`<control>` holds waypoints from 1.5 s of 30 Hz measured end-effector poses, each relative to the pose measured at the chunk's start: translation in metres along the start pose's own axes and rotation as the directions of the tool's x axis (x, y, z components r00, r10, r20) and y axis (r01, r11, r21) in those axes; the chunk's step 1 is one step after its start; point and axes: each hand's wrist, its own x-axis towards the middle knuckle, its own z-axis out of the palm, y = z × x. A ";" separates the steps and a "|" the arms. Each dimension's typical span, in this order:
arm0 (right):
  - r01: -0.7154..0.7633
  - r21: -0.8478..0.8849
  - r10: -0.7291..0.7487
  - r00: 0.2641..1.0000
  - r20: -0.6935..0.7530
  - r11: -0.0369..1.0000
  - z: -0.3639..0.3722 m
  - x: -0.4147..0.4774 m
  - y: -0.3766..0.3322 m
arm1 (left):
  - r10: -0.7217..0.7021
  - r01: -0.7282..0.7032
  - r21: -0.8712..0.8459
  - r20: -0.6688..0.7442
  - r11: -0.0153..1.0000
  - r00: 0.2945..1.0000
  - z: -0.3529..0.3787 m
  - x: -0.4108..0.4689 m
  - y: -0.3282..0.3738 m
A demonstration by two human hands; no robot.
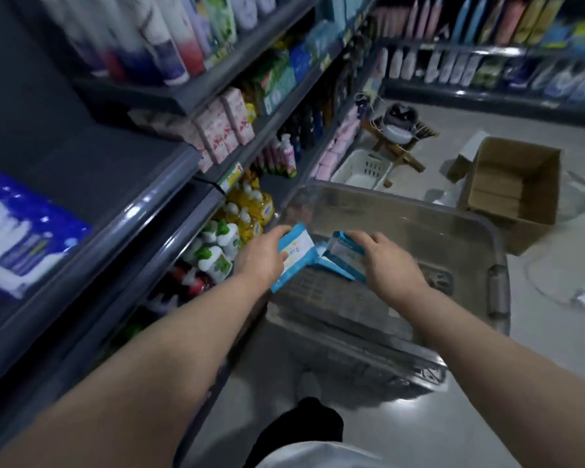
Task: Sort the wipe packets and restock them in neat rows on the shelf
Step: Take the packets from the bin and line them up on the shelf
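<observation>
Both my arms reach into a clear plastic bin [497,265] on the floor beside the shelving. My left hand [262,256] grips a blue and white wipe packet [296,249] at the bin's left rim. My right hand [385,260] holds a second blue wipe packet [343,253] just to the right of the first, its fingers curled over the top edge. The two packets nearly touch. On the grey shelf [142,211] at my left lies a blue and white pack [17,231], blurred.
Shelves of bottles and packs run along the left and across the back. A white basket [363,168], a wooden stool [399,146] and an open cardboard box [514,190] stand on the floor beyond the bin. Bare floor lies at lower right.
</observation>
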 end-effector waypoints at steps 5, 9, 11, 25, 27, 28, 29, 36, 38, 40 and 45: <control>0.240 -0.054 -0.242 0.969 -0.047 0.969 -0.018 -0.048 -0.059 | -0.169 0.169 -0.014 -0.163 0.986 0.972 -0.038 -0.108 -0.025; 0.409 -0.074 -0.411 0.911 -0.011 0.909 -0.025 -0.085 -0.125 | -0.306 0.305 -0.046 -0.273 0.951 0.912 -0.070 -0.194 -0.058; 0.494 -0.089 -0.497 0.868 -0.006 0.865 -0.026 -0.102 -0.164 | -0.369 0.365 -0.074 -0.320 0.928 0.873 -0.087 -0.236 -0.079; 0.873 -0.082 -0.877 0.478 -0.049 0.481 0.034 -0.239 -0.464 | -0.688 0.719 -0.176 -0.505 0.673 0.521 -0.180 -0.522 -0.287; 0.891 -0.089 -0.895 0.444 -0.041 0.446 0.046 -0.258 -0.507 | -0.708 0.751 -0.168 -0.512 0.638 0.487 -0.194 -0.556 -0.319; 0.897 -0.092 -0.902 0.430 -0.039 0.432 0.050 -0.266 -0.526 | -0.713 0.759 -0.170 -0.518 0.628 0.474 -0.200 -0.570 -0.334; 0.904 -0.093 -0.909 0.415 -0.045 0.417 0.055 -0.273 -0.542 | -0.717 0.763 -0.179 -0.523 0.621 0.461 -0.205 -0.582 -0.348; 0.936 -0.096 -0.941 0.338 -0.037 0.340 0.082 -0.282 -0.617 | -0.750 0.777 -0.218 -0.505 0.590 0.428 -0.227 -0.609 -0.416; 0.935 -0.089 -0.940 0.340 -0.037 0.342 0.086 -0.274 -0.633 | -0.746 0.772 -0.218 -0.505 0.596 0.433 -0.233 -0.602 -0.434; 0.934 -0.089 -0.938 0.343 -0.039 0.345 0.090 -0.266 -0.647 | -0.743 0.767 -0.211 -0.494 0.606 0.452 -0.237 -0.594 -0.451; 0.942 -0.056 -0.944 0.330 -0.008 0.330 0.102 -0.233 -0.685 | -0.733 0.749 -0.165 -0.419 0.642 0.536 -0.248 -0.562 -0.496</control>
